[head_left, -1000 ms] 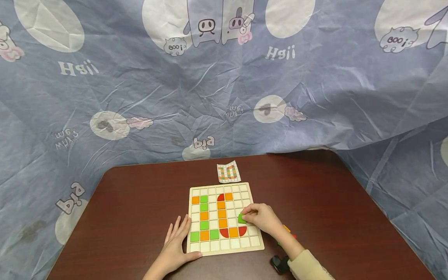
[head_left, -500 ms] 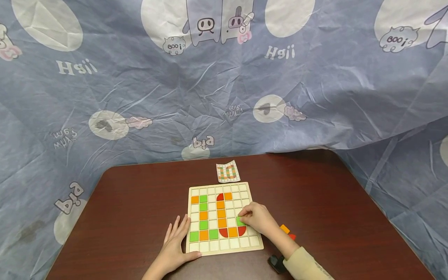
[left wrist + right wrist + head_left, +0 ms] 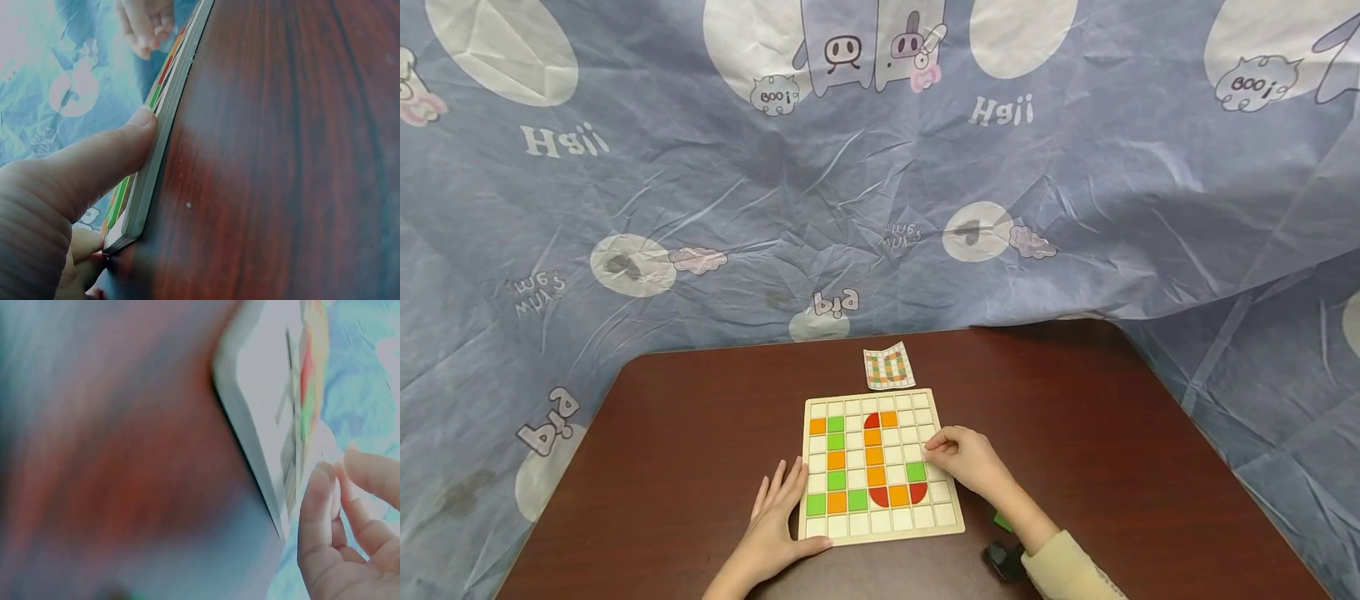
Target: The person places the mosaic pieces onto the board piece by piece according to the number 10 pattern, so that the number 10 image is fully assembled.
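Note:
A pale wooden grid board (image 3: 859, 527) lies on the table, with orange, green and red tiles in some of its squares. My left hand (image 3: 769, 533) rests at the board's near left corner, fingers spread along the left side and the thumb (image 3: 119, 150) on the near edge. Over the right side of the board is my right hand (image 3: 966, 460), its fingers loosely bent and no tile visible between them. Just left of those fingertips, a green tile (image 3: 916, 472) sits flat in a square above a red rounded tile (image 3: 918, 493).
A small card (image 3: 889, 367) printed with a coloured grid lies behind the board. A green piece (image 3: 1002, 522) shows beside the right forearm, and a black object (image 3: 1002, 560) lies near the sleeve. Patterned blue-grey cloth (image 3: 880, 183) hangs behind the table (image 3: 715, 417).
The right hand has let go of the green tile, which now lies in its square, and moved slightly right. The left hand has stayed at the board's corner.

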`<state>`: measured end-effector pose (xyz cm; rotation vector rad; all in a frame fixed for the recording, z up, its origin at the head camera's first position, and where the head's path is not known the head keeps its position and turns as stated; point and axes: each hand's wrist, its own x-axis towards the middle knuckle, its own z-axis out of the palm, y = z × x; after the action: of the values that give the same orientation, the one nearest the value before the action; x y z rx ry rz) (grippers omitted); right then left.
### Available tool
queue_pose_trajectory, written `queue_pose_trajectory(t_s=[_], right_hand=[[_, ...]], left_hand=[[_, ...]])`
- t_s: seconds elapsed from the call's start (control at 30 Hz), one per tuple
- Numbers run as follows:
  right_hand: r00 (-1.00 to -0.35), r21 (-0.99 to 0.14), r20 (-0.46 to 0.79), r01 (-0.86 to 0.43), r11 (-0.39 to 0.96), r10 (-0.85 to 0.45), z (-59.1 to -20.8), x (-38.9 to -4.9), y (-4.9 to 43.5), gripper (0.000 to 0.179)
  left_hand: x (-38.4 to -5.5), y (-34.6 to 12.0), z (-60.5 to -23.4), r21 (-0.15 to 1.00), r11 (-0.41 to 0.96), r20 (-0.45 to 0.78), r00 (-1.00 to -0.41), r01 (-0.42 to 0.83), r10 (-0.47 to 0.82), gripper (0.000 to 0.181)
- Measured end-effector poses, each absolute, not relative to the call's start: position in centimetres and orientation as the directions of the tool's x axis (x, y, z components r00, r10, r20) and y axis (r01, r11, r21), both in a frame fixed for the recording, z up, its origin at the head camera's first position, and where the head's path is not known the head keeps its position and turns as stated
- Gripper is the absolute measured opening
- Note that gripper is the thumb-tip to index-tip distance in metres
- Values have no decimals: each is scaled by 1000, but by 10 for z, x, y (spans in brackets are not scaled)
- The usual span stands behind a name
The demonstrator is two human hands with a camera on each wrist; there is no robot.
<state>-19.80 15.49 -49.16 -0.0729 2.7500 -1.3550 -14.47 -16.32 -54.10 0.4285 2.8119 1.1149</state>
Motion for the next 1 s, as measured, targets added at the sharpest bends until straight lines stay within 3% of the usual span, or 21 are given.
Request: queue_pose_trajectory(t_s=[0.23,0.43,0.7,1.0], right_hand=[[-994,-831,-94,49,554,-53,-477,-198,202,15],[-991,-806,-122,63,589,-61,-478,-183,231,21],[-986,-782,-165,109,613,-35,-495,-165,246,27],[-983,-730,-183,141,668,7,-495,-154,246,33]], left_hand=[[-145,-163,-540,683,693,32,-957,232,289,113],[-145,-163,-540,682,694,35,-958,232,286,113],[-146,-164,-542,706,684,-35,-956,183,292,116],[-144,-164,-541,706,677,-3,-955,209,298,114]])
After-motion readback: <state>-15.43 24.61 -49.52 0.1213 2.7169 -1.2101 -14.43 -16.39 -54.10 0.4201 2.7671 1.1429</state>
